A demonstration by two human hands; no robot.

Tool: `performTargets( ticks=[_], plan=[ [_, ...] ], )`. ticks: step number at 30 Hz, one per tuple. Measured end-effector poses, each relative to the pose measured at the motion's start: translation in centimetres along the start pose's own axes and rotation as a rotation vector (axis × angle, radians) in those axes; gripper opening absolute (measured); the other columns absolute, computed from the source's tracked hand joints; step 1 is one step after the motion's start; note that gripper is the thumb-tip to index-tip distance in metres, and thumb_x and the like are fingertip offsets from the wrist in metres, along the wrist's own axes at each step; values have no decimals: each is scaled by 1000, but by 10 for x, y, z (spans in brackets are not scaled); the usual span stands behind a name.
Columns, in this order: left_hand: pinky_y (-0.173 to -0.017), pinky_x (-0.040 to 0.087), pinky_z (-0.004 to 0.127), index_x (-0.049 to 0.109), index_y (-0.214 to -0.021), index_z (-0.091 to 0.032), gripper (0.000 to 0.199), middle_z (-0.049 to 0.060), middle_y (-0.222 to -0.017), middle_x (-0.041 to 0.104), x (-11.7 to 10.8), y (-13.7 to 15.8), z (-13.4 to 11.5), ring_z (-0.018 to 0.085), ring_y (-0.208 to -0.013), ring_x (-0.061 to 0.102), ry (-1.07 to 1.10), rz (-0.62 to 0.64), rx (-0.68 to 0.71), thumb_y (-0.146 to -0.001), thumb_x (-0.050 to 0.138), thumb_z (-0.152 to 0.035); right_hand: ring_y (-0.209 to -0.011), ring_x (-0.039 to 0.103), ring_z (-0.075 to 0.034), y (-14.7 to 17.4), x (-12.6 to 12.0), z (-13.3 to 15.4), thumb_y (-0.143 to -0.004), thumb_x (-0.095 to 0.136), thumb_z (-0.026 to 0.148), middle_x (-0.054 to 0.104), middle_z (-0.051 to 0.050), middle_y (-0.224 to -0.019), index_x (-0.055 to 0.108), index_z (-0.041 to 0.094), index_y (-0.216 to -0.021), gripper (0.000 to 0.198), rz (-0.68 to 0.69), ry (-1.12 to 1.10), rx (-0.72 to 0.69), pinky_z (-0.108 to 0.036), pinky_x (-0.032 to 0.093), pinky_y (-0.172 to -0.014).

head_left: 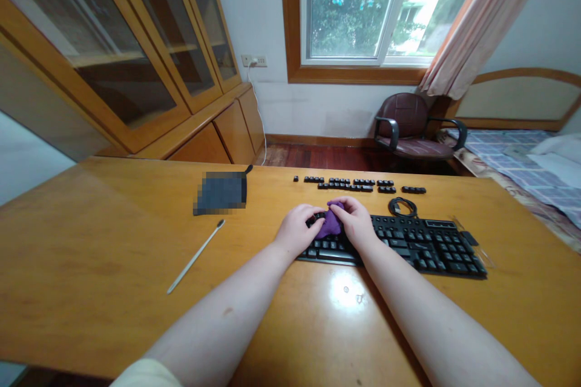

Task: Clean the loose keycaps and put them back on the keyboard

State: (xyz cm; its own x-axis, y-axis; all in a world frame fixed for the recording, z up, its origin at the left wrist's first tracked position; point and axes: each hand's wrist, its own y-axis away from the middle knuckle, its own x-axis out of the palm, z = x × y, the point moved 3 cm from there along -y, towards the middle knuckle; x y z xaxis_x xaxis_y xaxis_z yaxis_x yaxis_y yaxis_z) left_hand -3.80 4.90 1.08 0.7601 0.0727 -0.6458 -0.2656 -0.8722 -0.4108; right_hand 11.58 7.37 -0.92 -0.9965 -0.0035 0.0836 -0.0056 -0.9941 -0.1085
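Note:
A bunched purple cloth [330, 227] sits over the left part of a black keyboard [399, 243]. My right hand [357, 222] pinches the cloth's upper right side between thumb and fingers. From the left, my left hand [297, 228] reaches over the keyboard's end, fingers curled and thumb against the cloth's edge; its fingertips are partly hidden. The keyboard's back row shows bare sockets without caps. Loose black keycaps [339, 184] stand in rows behind it, near the table's far edge.
A coiled black cable [402, 207] lies just behind the keyboard. To the left on the wooden table [113, 254] are a pale toothbrush [195, 259] with a dark head and a dark, pixelated pouch [221, 191]. An armchair [411, 127] stands beyond the table.

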Motion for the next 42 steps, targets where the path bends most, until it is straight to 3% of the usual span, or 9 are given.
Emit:
performTargets(
  ticks=[18, 26, 35, 42],
  plan=[
    [-85, 47, 33, 63, -98, -22, 22, 3, -95, 64, -1, 1, -2, 17, -90, 59, -20, -15, 15, -78, 55, -21, -76, 61, -18, 1, 0, 1, -67, 68, 33, 68, -4, -81, 65, 19, -80, 20, 2, -2, -1, -31, 48, -74],
    [-85, 47, 33, 62, -98, -22, 22, 2, -95, 65, -8, 0, 2, 17, -88, 59, -88, -110, -77, -76, 60, -23, -74, 61, -18, 0, -1, -2, -68, 68, 35, 68, -5, -81, 65, 19, -81, 21, 4, 2, -5, -31, 47, -71],
    [-82, 46, 32, 63, -91, -22, 17, 1, -90, 66, -6, 1, 5, 17, -85, 59, -96, -102, -86, -75, 62, -26, -73, 60, -18, 1, 0, 4, -64, 70, 34, 68, -4, -80, 66, 20, -78, 20, -25, -19, 19, -31, 45, -69],
    [-87, 44, 33, 64, -99, -22, 22, 3, -98, 67, -3, 1, 9, 18, -92, 59, -132, -66, -60, -81, 55, -33, -59, 53, -13, -4, -15, -2, -63, 69, 31, 63, 2, -67, 66, 19, -78, 19, -294, -225, 66, -26, 41, -58]
  ],
)
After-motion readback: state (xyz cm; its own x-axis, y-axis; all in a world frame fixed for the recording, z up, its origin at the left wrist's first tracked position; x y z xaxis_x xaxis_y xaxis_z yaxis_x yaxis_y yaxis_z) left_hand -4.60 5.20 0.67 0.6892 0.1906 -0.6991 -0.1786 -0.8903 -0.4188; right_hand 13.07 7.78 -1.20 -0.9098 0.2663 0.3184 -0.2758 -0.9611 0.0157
